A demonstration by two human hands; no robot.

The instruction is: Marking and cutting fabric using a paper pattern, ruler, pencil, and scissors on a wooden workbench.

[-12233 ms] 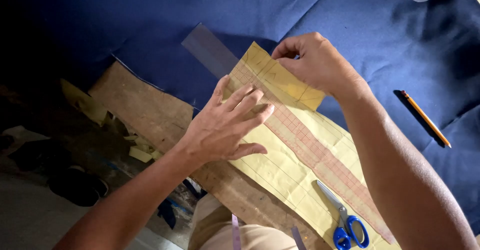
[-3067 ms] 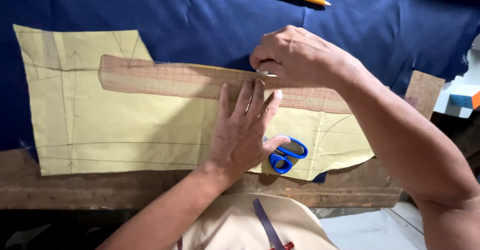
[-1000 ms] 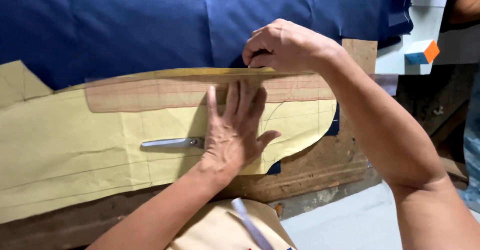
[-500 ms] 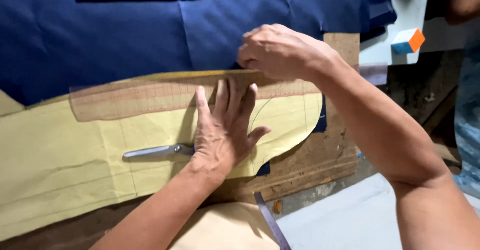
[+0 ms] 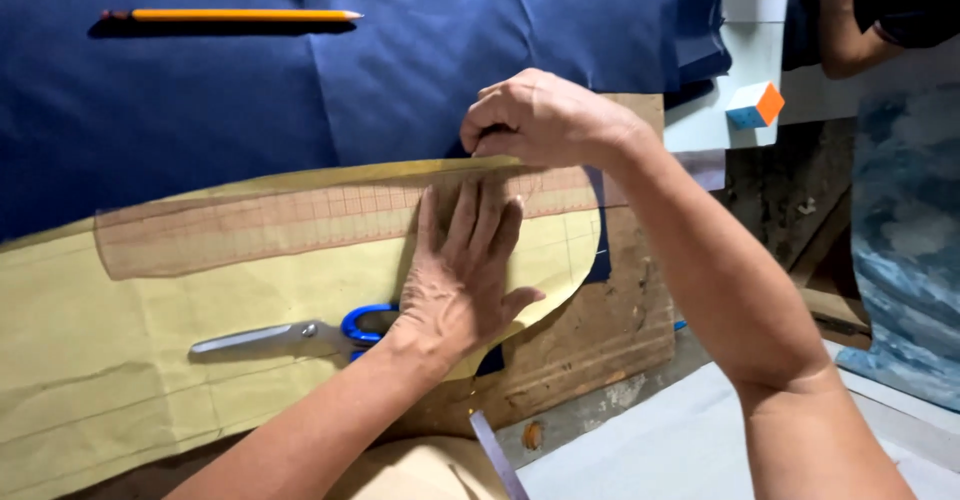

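A yellow paper pattern [image 5: 150, 360] lies on dark blue cloth [image 5: 300, 90] over a wooden table. A see-through grid ruler [image 5: 260, 225] rests along the pattern's upper edge. My left hand [image 5: 460, 275] lies flat, fingers spread, pressing the ruler and paper down. My right hand [image 5: 540, 120] is closed at the ruler's far edge, fingers pinched together; what it pinches is hidden. Blue-handled scissors [image 5: 290, 335] lie on the pattern, handles partly under my left wrist.
A yellow pencil [image 5: 230, 15] lies on the cloth at the top left. A small orange, white and blue cube [image 5: 755, 105] sits on a white surface at the right. Another person's arm [image 5: 850, 20] shows at the top right. The table's wooden edge [image 5: 600, 340] drops to the floor.
The view has shifted a little, so the pattern and pencil sit further right in frame. Both hands keep their places on the ruler; the scissors' blue handles now show.
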